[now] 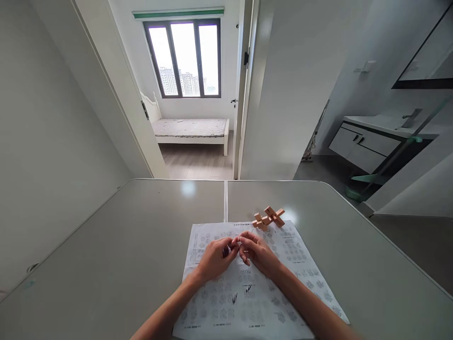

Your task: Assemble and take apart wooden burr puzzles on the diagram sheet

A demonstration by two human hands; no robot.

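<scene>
My left hand [216, 257] and my right hand [260, 253] meet above a large printed sheet [244, 307], fingertips touching. Both are closed in a pinch, and whatever lies between the fingertips is hidden or too small to name. A dark patch shows inside the curl of my left fingers; I cannot tell whether it is an object or shadow. Just beyond my right hand, interlocking wooden puzzle pieces [271, 217] rest at the sheet's far edge, crossed over one another. Rows of small grey diagrams and two black handwritten marks cover the paper.
The sheet lies on a glossy grey table [116, 264] with rounded far corners and a seam down its far half. Past the table, a doorway leads to a bed [193, 128] under a window [184, 59]. On the right stands a washbasin cabinet [368, 144].
</scene>
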